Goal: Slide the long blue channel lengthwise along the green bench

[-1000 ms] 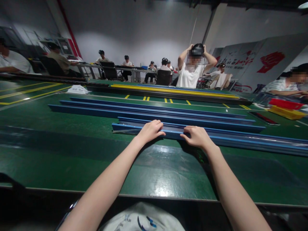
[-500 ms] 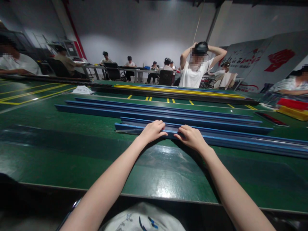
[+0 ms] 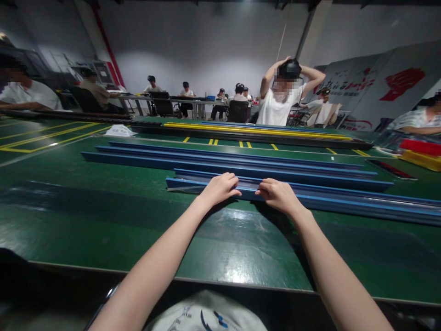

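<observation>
Left hand (image 3: 220,187) grip: fingers curled over long blue channel rail (image 3: 344,203) | right hand (image 3: 277,195) grip: likewise, just beside | lying mid green table (image 3: 103,220), nearest of other blue rails (image 3: 206,158) | probably best: press evenly, keep flat

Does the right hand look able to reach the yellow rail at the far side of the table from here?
Probably not. The right hand rests on the nearest blue rail with the arm nearly straight, and the yellow rail lies well beyond it, past several more blue rails on the green table.
</observation>
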The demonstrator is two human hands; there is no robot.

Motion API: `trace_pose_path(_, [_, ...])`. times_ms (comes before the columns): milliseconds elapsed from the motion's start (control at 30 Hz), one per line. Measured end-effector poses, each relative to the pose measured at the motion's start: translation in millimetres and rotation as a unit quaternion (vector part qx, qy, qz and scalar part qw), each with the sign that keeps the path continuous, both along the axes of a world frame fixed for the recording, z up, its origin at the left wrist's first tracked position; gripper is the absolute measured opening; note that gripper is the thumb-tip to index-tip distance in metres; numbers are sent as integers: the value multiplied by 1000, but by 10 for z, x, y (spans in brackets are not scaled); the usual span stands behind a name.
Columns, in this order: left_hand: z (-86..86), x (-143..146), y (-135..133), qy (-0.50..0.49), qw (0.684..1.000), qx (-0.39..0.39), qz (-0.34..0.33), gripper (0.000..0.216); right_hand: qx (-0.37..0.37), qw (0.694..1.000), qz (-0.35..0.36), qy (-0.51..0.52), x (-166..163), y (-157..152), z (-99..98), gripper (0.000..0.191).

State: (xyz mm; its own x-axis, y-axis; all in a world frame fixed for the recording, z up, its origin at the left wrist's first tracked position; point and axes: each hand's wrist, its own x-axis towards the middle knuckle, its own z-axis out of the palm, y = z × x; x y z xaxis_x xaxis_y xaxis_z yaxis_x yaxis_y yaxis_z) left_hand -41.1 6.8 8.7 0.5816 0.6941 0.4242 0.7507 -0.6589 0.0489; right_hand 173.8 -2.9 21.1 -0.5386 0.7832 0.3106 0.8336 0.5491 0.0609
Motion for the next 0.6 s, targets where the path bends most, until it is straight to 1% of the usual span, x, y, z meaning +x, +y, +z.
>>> trace_pose_path(167, [34,32,-27,3,1000,-10,-10,22,-17,999,-29,1,101,-11,30,27])
trace_pose_path(333, [64,1,-20,6,1000,-17,2,20,-18,998,-53,-2,198,-4,40,27])
trace_pose_path(600, [75,-31,-7,10,1000,-10,15,23,-21,998,-60,-20,166,-3,33,25])
